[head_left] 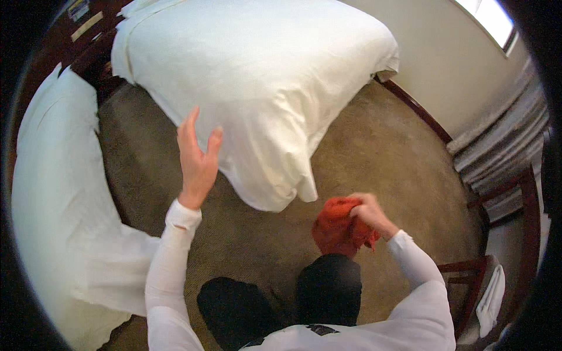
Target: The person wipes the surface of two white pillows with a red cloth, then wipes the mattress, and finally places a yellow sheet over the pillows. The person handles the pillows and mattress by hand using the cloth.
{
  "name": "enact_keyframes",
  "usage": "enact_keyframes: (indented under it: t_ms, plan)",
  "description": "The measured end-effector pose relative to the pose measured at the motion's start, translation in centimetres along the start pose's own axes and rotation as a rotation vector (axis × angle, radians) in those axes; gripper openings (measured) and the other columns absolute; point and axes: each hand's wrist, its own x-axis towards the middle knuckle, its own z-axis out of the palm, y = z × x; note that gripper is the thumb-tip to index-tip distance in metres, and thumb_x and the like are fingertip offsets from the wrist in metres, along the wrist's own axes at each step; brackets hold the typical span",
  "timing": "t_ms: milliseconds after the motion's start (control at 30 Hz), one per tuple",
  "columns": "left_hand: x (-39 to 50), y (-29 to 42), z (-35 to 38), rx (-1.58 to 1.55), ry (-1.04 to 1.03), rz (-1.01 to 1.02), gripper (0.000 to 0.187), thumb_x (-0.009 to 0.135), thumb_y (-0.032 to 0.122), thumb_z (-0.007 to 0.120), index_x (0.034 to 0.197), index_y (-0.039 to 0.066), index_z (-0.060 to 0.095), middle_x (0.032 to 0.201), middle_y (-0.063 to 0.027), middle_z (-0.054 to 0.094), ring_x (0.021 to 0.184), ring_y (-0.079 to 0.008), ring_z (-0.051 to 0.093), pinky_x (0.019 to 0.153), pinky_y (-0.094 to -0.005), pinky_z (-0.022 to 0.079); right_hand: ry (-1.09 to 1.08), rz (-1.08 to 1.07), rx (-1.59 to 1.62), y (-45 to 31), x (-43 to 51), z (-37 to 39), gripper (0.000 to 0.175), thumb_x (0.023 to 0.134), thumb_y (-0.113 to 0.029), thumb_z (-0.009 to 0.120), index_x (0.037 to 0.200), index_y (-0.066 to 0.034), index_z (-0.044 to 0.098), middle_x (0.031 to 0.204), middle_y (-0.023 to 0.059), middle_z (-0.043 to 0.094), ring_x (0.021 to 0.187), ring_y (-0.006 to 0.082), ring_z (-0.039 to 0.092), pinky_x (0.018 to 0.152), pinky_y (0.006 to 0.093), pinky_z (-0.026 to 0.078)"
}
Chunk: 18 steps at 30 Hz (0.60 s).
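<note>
My right hand (371,215) grips a bunched red cloth (336,226), which hangs above my right knee. My left hand (199,162) is raised with thumb and fingers apart, holding nothing. It is nearest to the white sheet (259,79) that covers the bed in front of me. I cannot tell whether the hand touches the fabric. Loose folds of that sheet drape off the bed's near end, and one pointed corner hangs down close to the red cloth.
A second bed with a white sheet (61,184) stands at the left, its drape reaching my left sleeve. Brown carpet (377,145) lies between. At the right are a grey curtain (505,127), a window (487,17) and a dark wooden chair (467,272) beside a white cloth (491,300).
</note>
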Motion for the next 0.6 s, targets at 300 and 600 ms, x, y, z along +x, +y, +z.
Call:
enact_keyframes:
  t_ms: [300,600]
  plan:
    - [10.2,6.0,9.4,0.533,-0.208,0.458,0.071,0.072,0.046,0.078,0.136,0.026,0.055,0.151,-0.0071,0.036,0.137,-0.045,0.027,0.107,-0.0681,0.023,0.989,-0.833,0.102,-15.5,7.2,-11.4,0.066,0.076,0.008,0.059,0.139,-0.0012,0.045,0.135,0.0127,0.053,0.125,0.026,0.052,0.11,0.0373,0.038]
    - [9.4,5.6,9.2,0.587,-0.298,0.515,0.082,0.06,0.042,0.084,0.136,0.037,0.054,0.154,-0.0027,0.032,0.14,-0.0448,0.021,0.109,-0.0706,0.019,0.541,-0.099,0.047,-7.9,24.2,6.9,0.055,0.081,-0.008,0.059,0.135,-0.0096,0.049,0.118,0.0255,0.061,0.107,0.0455,0.058,0.09,0.0502,0.046]
